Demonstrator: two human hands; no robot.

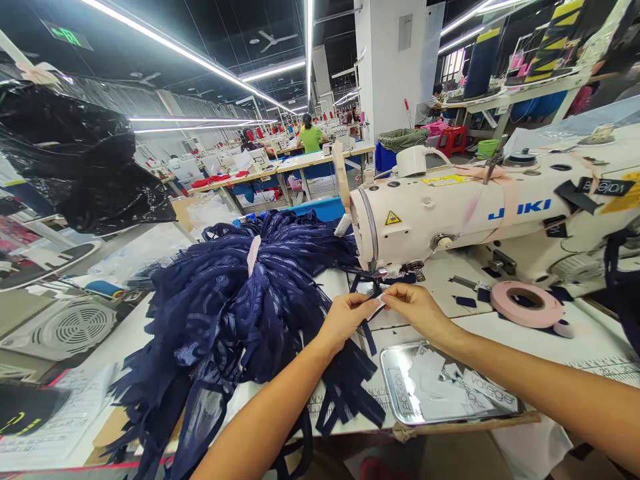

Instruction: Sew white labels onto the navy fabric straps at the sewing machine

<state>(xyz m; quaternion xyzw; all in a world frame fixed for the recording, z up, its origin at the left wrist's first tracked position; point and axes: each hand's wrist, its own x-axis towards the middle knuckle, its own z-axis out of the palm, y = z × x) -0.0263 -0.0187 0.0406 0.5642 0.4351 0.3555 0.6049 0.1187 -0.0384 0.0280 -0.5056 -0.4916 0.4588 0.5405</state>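
Observation:
My left hand point(345, 317) and my right hand point(415, 308) meet in front of the needle area of a white JUKI sewing machine point(425, 217). Thumb and fingers of each are pinched on a small white label point(381, 301), with dark navy fabric right beside it. Whether that fabric is also in my fingers is hard to make out. To the left lies a large bundle of navy garments with straps point(240, 300), tied with a pale strip point(253, 255). Below my right wrist sits a metal tray point(387, 393) of white printed labels point(480, 393).
A roll of pink tape point(527, 303) and small navy scraps point(466, 301) lie on the table right of my hands. Black plastic point(75, 153) hangs at upper left. Printed papers point(65, 413) are at lower left. Further back, a person in green point(311, 139) sits among other machines.

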